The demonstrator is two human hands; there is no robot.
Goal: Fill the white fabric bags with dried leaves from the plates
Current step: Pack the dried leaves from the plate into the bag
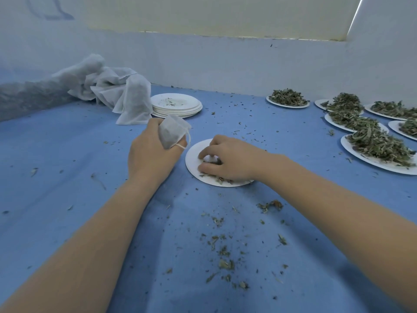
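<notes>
Head view, blue cloth [67, 154] over the work surface. My left hand [151, 152] sits just left of centre, fingers curled round a small white fabric bag [171, 133]; the bag stands up out of the fist, dark fill showing through the fabric, and its drawstring [184, 144] loops over one finger. My right hand [228, 158] lies on the near plate [191, 159] at centre, fingers bent down and drawn together over a small remainder of dried leaves [213, 176]; I cannot tell whether the fingertips actually pinch any. The bag is at 9 o'clock from that plate, just beside its rim and above the cloth. At 11 o'clock from the plate is a stack of empty plates [177, 106] with only crumbs on top, and further on toward 10 o'clock a heap of unfilled white bags [108, 86], one draped against the stack. At 2 to 3 o'clock, well apart, several plates carry heaped leaves: the nearest loaded plate [381, 150], others behind it, and one standing alone at the back [287, 98]. Loose leaf fragments [223, 251] are scattered over the cloth at 6 o'clock, between my forearms. A pale wall [225, 59] closes off the far edge.
</notes>
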